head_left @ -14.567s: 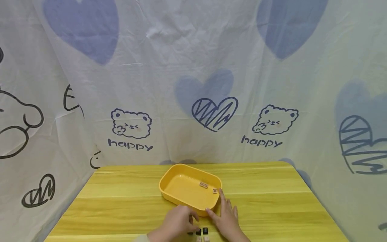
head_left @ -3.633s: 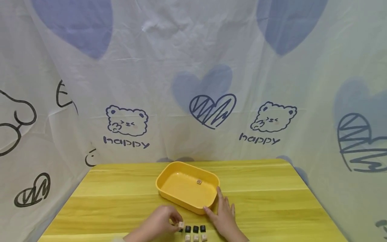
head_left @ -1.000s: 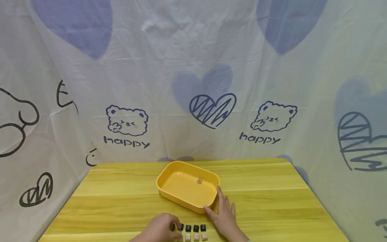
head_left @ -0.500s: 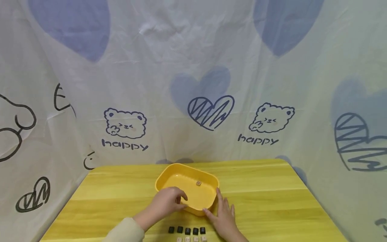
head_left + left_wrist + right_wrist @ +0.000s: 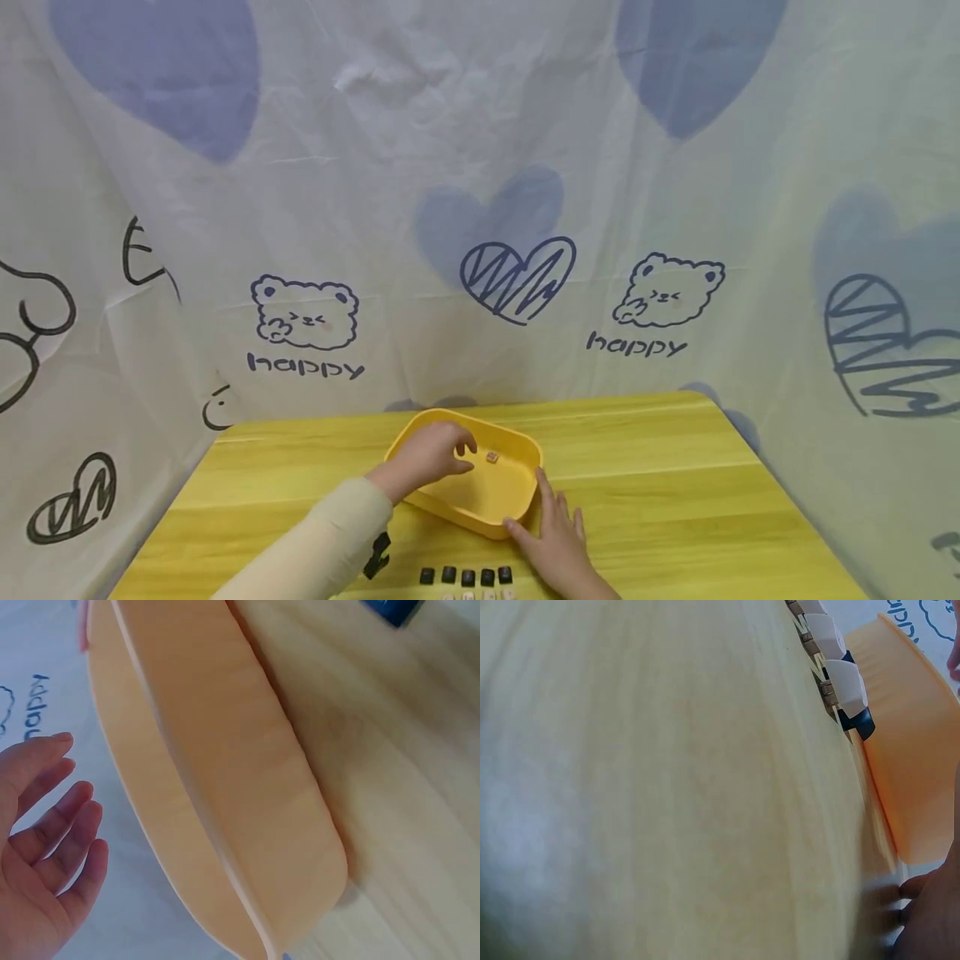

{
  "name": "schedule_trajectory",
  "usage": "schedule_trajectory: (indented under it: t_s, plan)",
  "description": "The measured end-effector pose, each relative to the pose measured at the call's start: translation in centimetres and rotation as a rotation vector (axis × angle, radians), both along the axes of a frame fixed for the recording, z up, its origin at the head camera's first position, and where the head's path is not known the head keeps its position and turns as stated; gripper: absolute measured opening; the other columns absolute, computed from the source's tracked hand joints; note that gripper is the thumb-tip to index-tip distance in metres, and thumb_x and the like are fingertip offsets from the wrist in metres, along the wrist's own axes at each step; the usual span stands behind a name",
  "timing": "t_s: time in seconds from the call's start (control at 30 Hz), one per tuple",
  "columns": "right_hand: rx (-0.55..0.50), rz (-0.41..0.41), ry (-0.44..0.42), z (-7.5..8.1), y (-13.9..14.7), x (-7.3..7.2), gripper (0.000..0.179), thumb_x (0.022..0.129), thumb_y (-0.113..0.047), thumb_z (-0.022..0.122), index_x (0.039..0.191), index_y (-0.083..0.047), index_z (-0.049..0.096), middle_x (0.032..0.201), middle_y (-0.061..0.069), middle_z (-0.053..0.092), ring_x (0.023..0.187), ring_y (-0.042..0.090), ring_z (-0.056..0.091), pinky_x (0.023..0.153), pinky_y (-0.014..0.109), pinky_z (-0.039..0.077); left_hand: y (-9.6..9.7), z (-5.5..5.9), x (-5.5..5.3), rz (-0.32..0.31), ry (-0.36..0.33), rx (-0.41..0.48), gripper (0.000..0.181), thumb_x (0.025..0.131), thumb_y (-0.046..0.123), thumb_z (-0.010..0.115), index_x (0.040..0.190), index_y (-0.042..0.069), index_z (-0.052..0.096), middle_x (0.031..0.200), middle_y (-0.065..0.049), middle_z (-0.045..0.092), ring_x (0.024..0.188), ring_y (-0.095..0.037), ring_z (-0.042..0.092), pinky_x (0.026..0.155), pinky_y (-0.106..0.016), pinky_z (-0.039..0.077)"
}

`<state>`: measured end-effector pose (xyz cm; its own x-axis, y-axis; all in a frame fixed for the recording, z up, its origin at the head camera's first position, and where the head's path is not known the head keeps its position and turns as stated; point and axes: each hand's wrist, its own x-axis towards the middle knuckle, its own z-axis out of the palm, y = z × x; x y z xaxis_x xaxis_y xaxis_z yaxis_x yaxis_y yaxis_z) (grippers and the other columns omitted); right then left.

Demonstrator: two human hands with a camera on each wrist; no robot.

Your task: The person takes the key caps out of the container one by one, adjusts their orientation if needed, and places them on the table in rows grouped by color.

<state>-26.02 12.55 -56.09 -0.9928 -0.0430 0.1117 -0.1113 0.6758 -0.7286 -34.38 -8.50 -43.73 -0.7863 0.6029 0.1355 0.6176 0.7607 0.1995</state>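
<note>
My left hand (image 5: 431, 454) hangs over the left part of the yellow tray (image 5: 468, 521), its fingers loosely bent with nothing between them; the left wrist view shows the same empty left hand (image 5: 49, 847) beyond the tray wall (image 5: 232, 765). Just right of its fingertips a small pale keycap (image 5: 492, 457) lies on the tray floor. My right hand (image 5: 557, 537) rests against the tray's near right corner, thumb on the near side and straight fingers along the right end. In the right wrist view only part of this right hand (image 5: 930, 915) shows.
Several black keycaps (image 5: 468, 577) stand in a row on the wooden table (image 5: 660, 517) in front of the tray. A row of white keycaps (image 5: 489, 595) lies nearer, partly cut off by the frame. A printed cloth (image 5: 405, 350) hangs behind the table.
Earlier, more keycaps lay in the tray, and my left hand held a white one above the rows. It has since left the rows and moved forward over the tray, empty. The right hand stays.
</note>
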Motion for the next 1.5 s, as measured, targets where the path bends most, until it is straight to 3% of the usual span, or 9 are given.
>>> schedule_trajectory:
  t_s: [0.13, 0.4, 0.67, 1.03, 1.2, 1.33, 1.5]
  plan:
    - [0.003, 0.002, -0.016, 0.5, -0.1, -0.1, 0.096, 0.089, -0.063, 0.056, 0.158, -0.018, 0.007, 0.154, 0.025, 0.026, 0.138, 0.052, 0.018, 0.108, 0.067, -0.003, 0.7, -0.1, -1.2, -0.022, -0.013, -0.069, 0.02, 0.084, 0.023, 0.078, 0.1, 0.011, 0.075, 0.092, 0.0, 0.07, 0.08, -0.013, 0.062, 0.075, -0.03, 0.052]
    - [0.017, 0.014, -0.038, 1.0, 0.0, -0.1, 0.096, 0.089, -0.062, 0.056, 0.157, -0.014, 0.008, 0.156, 0.023, 0.022, 0.138, 0.055, 0.016, 0.106, 0.069, -0.003, 2.3, -2.1, -3.7, -0.038, -0.04, -0.153, 0.019, 0.083, 0.021, 0.078, 0.1, 0.014, 0.076, 0.093, 0.002, 0.069, 0.082, -0.012, 0.061, 0.077, -0.029, 0.051]
    - [-0.016, 0.043, -0.067, 1.1, -0.1, -0.1, 0.096, 0.091, -0.059, 0.056, 0.157, -0.014, 0.005, 0.156, 0.026, 0.018, 0.138, 0.056, 0.011, 0.105, 0.07, -0.006, 3.9, -3.8, -4.6, -0.089, -0.032, -0.283, 0.024, 0.08, 0.02, 0.08, 0.102, 0.013, 0.076, 0.096, 0.006, 0.07, 0.088, -0.01, 0.063, 0.083, -0.025, 0.05]
    - [-0.028, 0.038, -0.1, 0.2, -0.2, -0.8, 0.097, 0.089, -0.062, 0.057, 0.157, -0.017, 0.005, 0.156, 0.025, 0.019, 0.139, 0.055, 0.01, 0.105, 0.069, -0.006, 3.9, -5.0, -4.8, -0.127, -0.073, -0.308, 0.025, 0.084, 0.013, 0.075, 0.108, 0.012, 0.074, 0.106, 0.001, 0.068, 0.1, -0.014, 0.063, 0.09, -0.025, 0.047]
    - [-0.032, 0.044, -0.092, 0.2, -0.2, -0.7, 0.096, 0.089, -0.06, 0.058, 0.158, -0.018, 0.005, 0.157, 0.023, 0.019, 0.138, 0.056, 0.011, 0.104, 0.071, -0.005, 3.6, -5.5, -4.9, -0.206, -0.011, -0.286, 0.007, 0.088, 0.009, 0.069, 0.086, 0.011, 0.076, 0.08, 0.005, 0.065, 0.074, -0.008, 0.058, 0.073, -0.021, 0.048]
    - [-0.024, 0.038, -0.091, 0.4, -0.2, -0.7, 0.096, 0.089, -0.061, 0.057, 0.158, -0.019, 0.005, 0.157, 0.023, 0.021, 0.138, 0.055, 0.012, 0.105, 0.07, -0.004, 3.5, -5.9, -5.0, -0.227, 0.046, -0.291, 0.019, 0.081, 0.004, 0.071, 0.065, 0.013, 0.065, 0.064, 0.007, 0.05, 0.06, -0.01, 0.042, 0.061, -0.022, 0.043]
    - [-0.016, 0.04, -0.071, 0.6, -0.1, -0.6, 0.096, 0.089, -0.06, 0.058, 0.157, -0.018, 0.006, 0.156, 0.024, 0.022, 0.138, 0.056, 0.013, 0.104, 0.071, -0.003, 3.6, -6.9, -4.8, -0.21, 0.073, -0.313, 0.028, 0.072, 0.001, 0.073, 0.056, 0.017, 0.055, 0.06, 0.008, 0.044, 0.057, -0.01, 0.035, 0.055, -0.022, 0.037]
